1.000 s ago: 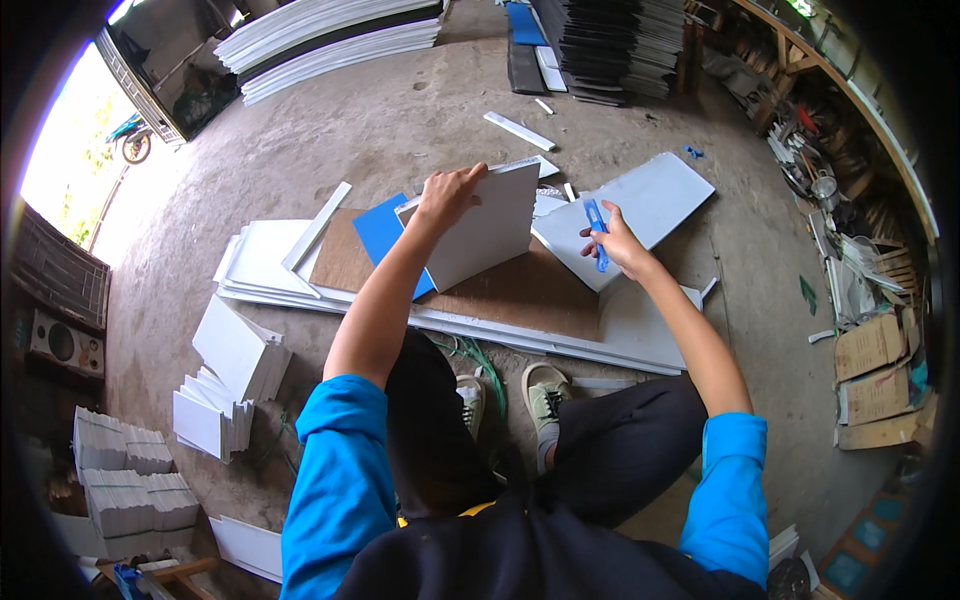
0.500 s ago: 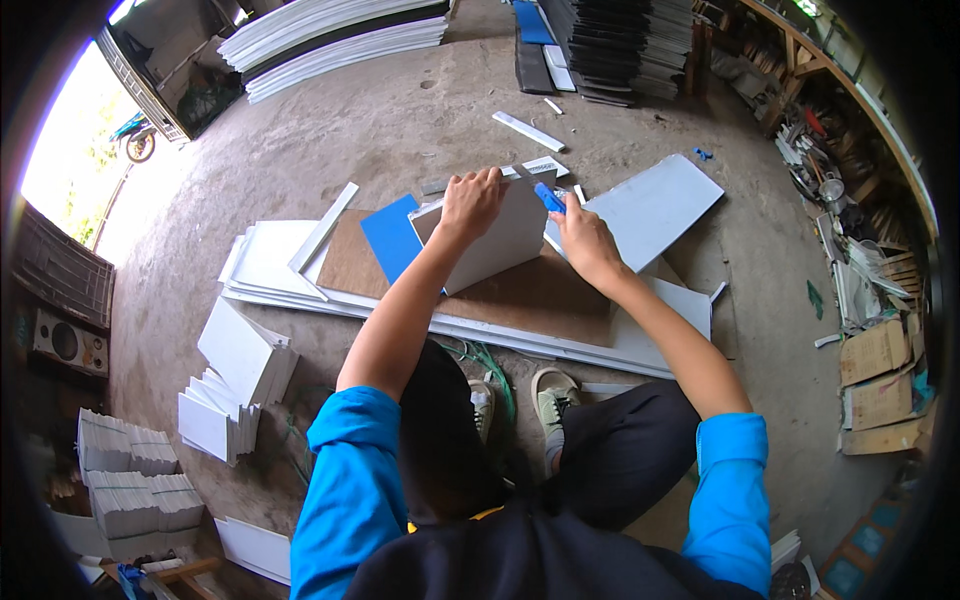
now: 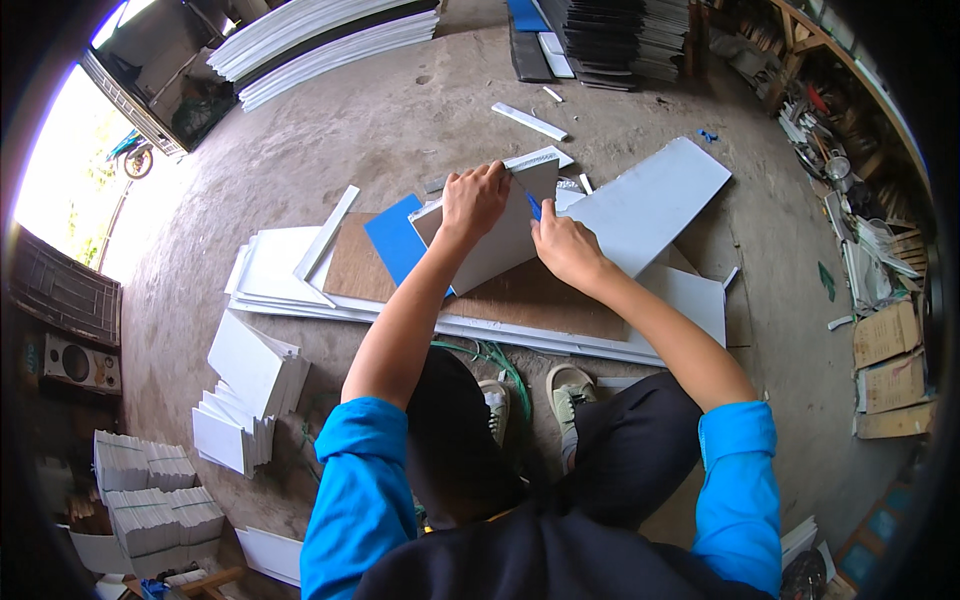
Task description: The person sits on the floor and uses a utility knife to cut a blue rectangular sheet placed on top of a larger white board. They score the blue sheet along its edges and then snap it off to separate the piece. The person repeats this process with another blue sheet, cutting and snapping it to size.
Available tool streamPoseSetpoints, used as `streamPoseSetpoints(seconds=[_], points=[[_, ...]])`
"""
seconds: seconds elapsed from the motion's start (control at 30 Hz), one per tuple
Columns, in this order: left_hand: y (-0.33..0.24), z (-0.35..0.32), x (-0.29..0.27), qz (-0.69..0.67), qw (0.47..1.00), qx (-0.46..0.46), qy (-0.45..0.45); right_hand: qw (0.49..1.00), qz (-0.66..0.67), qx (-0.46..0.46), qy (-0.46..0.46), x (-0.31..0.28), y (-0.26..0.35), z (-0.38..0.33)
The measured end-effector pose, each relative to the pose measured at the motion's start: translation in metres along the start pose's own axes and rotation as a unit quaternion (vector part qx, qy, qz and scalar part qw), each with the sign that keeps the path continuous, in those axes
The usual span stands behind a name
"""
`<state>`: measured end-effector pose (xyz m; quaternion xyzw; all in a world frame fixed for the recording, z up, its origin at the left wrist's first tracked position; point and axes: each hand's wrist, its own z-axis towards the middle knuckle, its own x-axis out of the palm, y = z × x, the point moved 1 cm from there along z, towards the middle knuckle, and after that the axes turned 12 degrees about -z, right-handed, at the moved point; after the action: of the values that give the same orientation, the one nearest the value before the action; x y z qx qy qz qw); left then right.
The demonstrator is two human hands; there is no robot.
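Head view: a grey concrete floor (image 3: 340, 150) spreads under everything. At the upper left lies a thick stack of long sheets (image 3: 330, 40), white with a dark band through it, and at the top a tall dark stack (image 3: 595, 40) rises. Nearer, a low pile of white sheets (image 3: 690, 290) stretches across in front of the person's feet. On it rests a brown board (image 3: 530, 302), with a broad white panel (image 3: 655, 200) slanting away to the right.

Between them the grey-white panel (image 3: 492, 255) stands tilted on edge — its lower edge down on the brown board, a flat blue sheet (image 3: 398, 238) just to its left. The left hand (image 3: 475, 205) is clamped over this panel's top edge, fingers bent across it. The right hand (image 3: 568, 247), apart from the left but near it, is closed around a blue-handled knife (image 3: 535, 207). Its thin blade points up toward the top edge, before the panel's face — whether it touches, I cannot tell.
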<state>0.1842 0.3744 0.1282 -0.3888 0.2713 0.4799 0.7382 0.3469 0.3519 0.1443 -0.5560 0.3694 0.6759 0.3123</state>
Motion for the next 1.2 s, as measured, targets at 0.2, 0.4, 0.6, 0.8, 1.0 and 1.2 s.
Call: streamPoseSetpoints(seconds=[0.2,0.4,0.6,0.8,1.0,1.2], points=[[0.001,-0.001,0.001,-0.012,1.000,0.010,-0.020,0.999,-0.028,-0.003,-0.032,-0.001,0.000,0.006],[0.001,0.001,-0.004,-0.047,0.999,-0.016,0.021,0.999,-0.026,-0.008,-0.047,-0.003,0.000,0.009],[0.000,0.002,-0.006,-0.051,0.998,-0.025,0.020,0.998,-0.041,-0.020,-0.033,-0.004,0.006,0.009],[0.002,0.004,-0.005,-0.050,0.998,-0.029,0.017,0.998,-0.052,-0.024,-0.018,-0.004,0.007,0.010],[0.002,0.004,-0.004,-0.056,0.998,-0.032,0.022,0.999,-0.049,-0.018,-0.011,-0.006,0.008,0.012],[0.006,0.005,-0.007,-0.091,0.994,-0.025,0.060,0.999,-0.034,-0.001,0.001,-0.003,0.012,0.032]])
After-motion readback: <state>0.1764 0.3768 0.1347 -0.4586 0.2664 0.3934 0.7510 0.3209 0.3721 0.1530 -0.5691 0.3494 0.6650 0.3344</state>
